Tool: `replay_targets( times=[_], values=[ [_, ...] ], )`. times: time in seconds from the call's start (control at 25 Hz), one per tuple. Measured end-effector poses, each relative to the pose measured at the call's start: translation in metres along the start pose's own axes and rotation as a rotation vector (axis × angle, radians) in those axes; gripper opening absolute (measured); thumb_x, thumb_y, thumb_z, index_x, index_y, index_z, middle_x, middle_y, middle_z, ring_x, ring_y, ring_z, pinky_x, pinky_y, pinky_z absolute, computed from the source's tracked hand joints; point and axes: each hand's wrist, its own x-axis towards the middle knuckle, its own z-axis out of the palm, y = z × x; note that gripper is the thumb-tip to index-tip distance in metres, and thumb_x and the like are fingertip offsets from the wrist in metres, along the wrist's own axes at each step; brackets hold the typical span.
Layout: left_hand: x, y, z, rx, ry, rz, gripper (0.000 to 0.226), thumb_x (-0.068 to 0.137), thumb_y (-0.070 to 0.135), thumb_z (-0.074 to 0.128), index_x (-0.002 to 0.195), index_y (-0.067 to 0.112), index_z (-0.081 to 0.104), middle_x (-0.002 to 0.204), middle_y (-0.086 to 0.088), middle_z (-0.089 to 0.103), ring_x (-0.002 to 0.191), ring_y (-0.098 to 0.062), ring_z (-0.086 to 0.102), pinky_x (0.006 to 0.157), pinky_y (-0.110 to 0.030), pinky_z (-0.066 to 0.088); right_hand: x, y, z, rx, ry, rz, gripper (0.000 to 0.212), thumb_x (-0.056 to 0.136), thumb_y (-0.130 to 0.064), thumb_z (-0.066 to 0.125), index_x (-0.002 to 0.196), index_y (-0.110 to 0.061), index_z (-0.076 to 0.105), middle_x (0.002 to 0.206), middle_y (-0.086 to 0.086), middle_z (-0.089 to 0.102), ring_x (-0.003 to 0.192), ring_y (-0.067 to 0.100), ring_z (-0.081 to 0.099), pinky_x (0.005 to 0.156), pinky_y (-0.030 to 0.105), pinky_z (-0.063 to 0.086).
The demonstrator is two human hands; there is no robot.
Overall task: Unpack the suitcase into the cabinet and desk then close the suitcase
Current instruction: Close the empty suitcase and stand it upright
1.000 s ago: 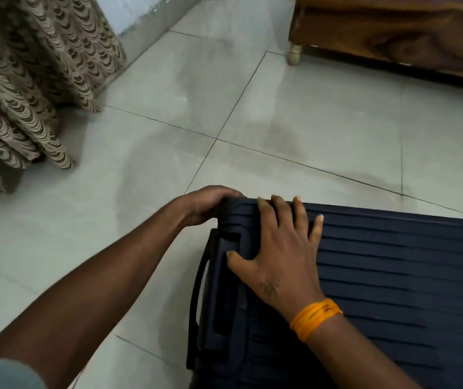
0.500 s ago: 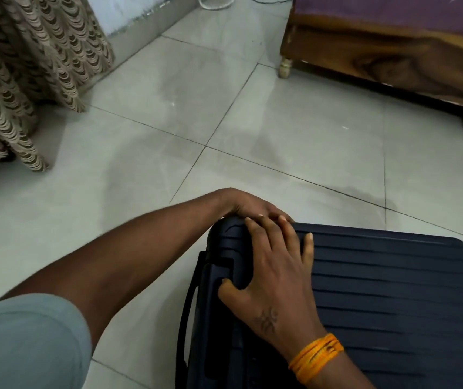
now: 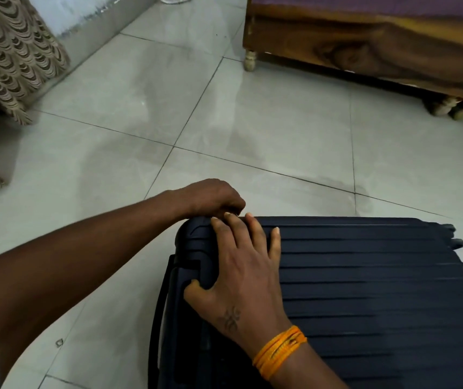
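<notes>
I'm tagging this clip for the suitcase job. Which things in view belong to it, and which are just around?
In the job:
suitcase
left hand, curled at its far corner
right hand, flat on the shell

Just around:
wooden bed frame
patterned curtain
tiled floor

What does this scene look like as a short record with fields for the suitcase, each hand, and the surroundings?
suitcase: dark navy ribbed hard-shell suitcase, lying flat on the tiled floor, lid down
left hand: left hand curled over the far corner edge of the case; what it pinches is hidden
right hand: right hand pressed flat on the lid near the corner, fingers spread
wrist: orange thread band on the right wrist
surroundings: wooden bed frame beyond, patterned curtain at left
</notes>
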Motion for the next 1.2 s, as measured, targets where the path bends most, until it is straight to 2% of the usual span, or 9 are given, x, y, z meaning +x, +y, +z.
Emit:
replay_targets(
  times=[0.2, 0.32, 0.4, 0.52, 0.68, 0.8, 1.04, 1.12, 1.2],
  values=[
    [-0.079, -0.023, 0.036, -0.182, 0.233, -0.266, 0.006, 0.094, 0.023, 0.059, 0.094, 0.023, 0.065, 0.083, 0.01, 0.064, 0.079, -0.018, 0.063, 0.063, -0.033, 0.046, 0.015, 0.016, -0.007, -0.012, 0.044, 0.045, 0.094, 0.071, -0.068, 0.057, 0.156, -0.035, 0.033, 0.165, -0.01, 0.029, 0.159, 0.022, 0.011, 0.127, 0.06, 0.001],
    [-0.111, -0.009, 0.062, -0.271, 0.39, -0.352, 0.029, 0.093, 0.034, 0.044, 0.097, 0.017, 0.067, 0.082, 0.007, 0.064, 0.076, -0.021, 0.062, 0.064, -0.038, 0.052, 0.019, 0.014, -0.004, 0.006, 0.034, 0.015, 0.094, 0.071, -0.068, 0.056, 0.155, -0.035, 0.035, 0.164, -0.009, 0.031, 0.158, 0.023, 0.012, 0.127, 0.061, 0.002],
    [-0.115, -0.01, 0.069, -0.271, 0.414, -0.364, 0.027, 0.094, 0.034, 0.045, 0.095, 0.017, 0.065, 0.079, 0.008, 0.061, 0.074, -0.02, 0.058, 0.063, -0.038, 0.05, 0.023, 0.012, -0.002, 0.004, 0.035, -0.011, 0.093, 0.07, -0.068, 0.055, 0.155, -0.034, 0.038, 0.163, -0.008, 0.034, 0.158, 0.024, 0.016, 0.127, 0.061, 0.004],
    [-0.111, -0.028, 0.058, -0.287, 0.407, -0.391, 0.007, 0.094, 0.017, 0.063, 0.089, 0.022, 0.063, 0.071, 0.021, 0.051, 0.072, -0.006, 0.046, 0.065, -0.03, 0.04, 0.034, 0.015, -0.005, -0.008, 0.065, -0.016, 0.092, 0.069, -0.067, 0.054, 0.153, -0.033, 0.043, 0.161, -0.006, 0.04, 0.155, 0.026, 0.023, 0.126, 0.062, 0.009],
    [-0.126, -0.01, 0.058, -0.261, 0.284, -0.294, 0.015, 0.091, 0.009, 0.068, 0.092, 0.023, 0.067, 0.079, 0.022, 0.056, 0.078, 0.001, 0.048, 0.069, -0.026, 0.041, 0.042, 0.03, -0.006, -0.016, 0.132, 0.004, 0.089, 0.067, -0.066, 0.052, 0.149, -0.032, 0.05, 0.155, -0.005, 0.048, 0.149, 0.029, 0.033, 0.123, 0.063, 0.017],
    [-0.149, 0.037, 0.082, -0.402, 0.258, -0.212, 0.02, 0.09, 0.006, 0.067, 0.097, 0.025, 0.069, 0.084, 0.021, 0.061, 0.081, 0.006, 0.051, 0.074, -0.01, 0.04, 0.054, 0.035, -0.001, -0.019, 0.161, 0.001, 0.085, 0.069, -0.064, 0.051, 0.146, -0.03, 0.054, 0.152, -0.003, 0.052, 0.148, 0.033, 0.035, 0.122, 0.066, 0.017],
    [-0.157, 0.059, 0.098, -0.54, 0.471, -0.378, 0.02, 0.089, -0.003, 0.072, 0.081, 0.014, 0.064, 0.072, 0.029, 0.056, 0.069, 0.011, 0.054, 0.067, -0.007, 0.037, 0.1, 0.033, -0.007, 0.047, 0.199, 0.074, 0.08, 0.069, -0.062, 0.056, 0.14, -0.025, 0.056, 0.146, 0.004, 0.054, 0.151, 0.036, 0.031, 0.122, 0.064, 0.018],
    [-0.154, 0.056, 0.092, -0.539, 0.512, -0.448, 0.025, 0.088, -0.001, 0.073, 0.076, 0.017, 0.061, 0.068, 0.027, 0.057, 0.063, 0.007, 0.054, 0.063, -0.01, 0.037, 0.089, 0.025, -0.011, 0.046, 0.17, -0.01, 0.08, 0.073, -0.07, 0.056, 0.14, -0.027, 0.054, 0.146, 0.004, 0.051, 0.15, 0.035, 0.031, 0.122, 0.062, 0.022],
    [-0.154, 0.057, 0.09, -0.533, 0.535, -0.467, 0.026, 0.087, 0.003, 0.072, 0.075, 0.023, 0.061, 0.064, 0.025, 0.057, 0.06, 0.005, 0.055, 0.059, -0.015, 0.04, 0.041, 0.015, -0.012, 0.046, 0.069, -0.219, 0.083, 0.077, -0.079, 0.057, 0.146, -0.032, 0.049, 0.151, 0.001, 0.046, 0.153, 0.032, 0.026, 0.123, 0.063, 0.022]
  ],
)
